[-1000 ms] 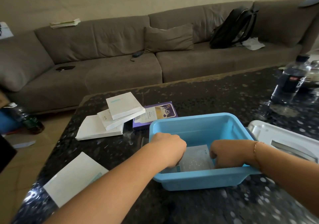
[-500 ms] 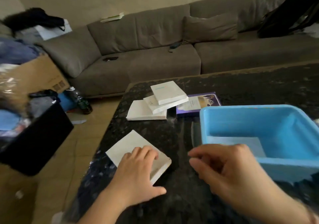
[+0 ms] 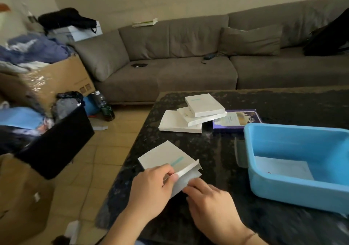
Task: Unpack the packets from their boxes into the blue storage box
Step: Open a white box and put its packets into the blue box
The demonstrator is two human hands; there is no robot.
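- White card was what both hands worked on nearest the camera: a flat white box (image 3: 170, 161) with a pale teal stripe lay on the dark speckled table (image 3: 217, 224), near its left edge.
- The left hand (image 3: 151, 190) had its fingers curled over the near corner of that box, the thumb and forefinger pinching the raised end flap.
- The right hand (image 3: 209, 205) lay just beside it, fingertips touching the open end of the same box; how firmly it held could not be told.
- To the right stood the blue storage box (image 3: 283, 192), apart from the hands, with one pale packet (image 3: 281, 170) lying flat on its bottom.
- Farther back on the table sat a stack of three white boxes (image 3: 192, 114), each turned a little off the one beneath.
- A purple box (image 3: 238, 120) lay just beside that stack, touching or nearly touching the far rim of the blue storage box.
- On the floor to the left were a black bin (image 3: 56, 142), a cardboard carton (image 3: 54, 78) heaped with clothes, and a dark bottle (image 3: 105, 107).
- Beyond the table ran a grey sofa (image 3: 188, 56) with a loose cushion (image 3: 249, 40).
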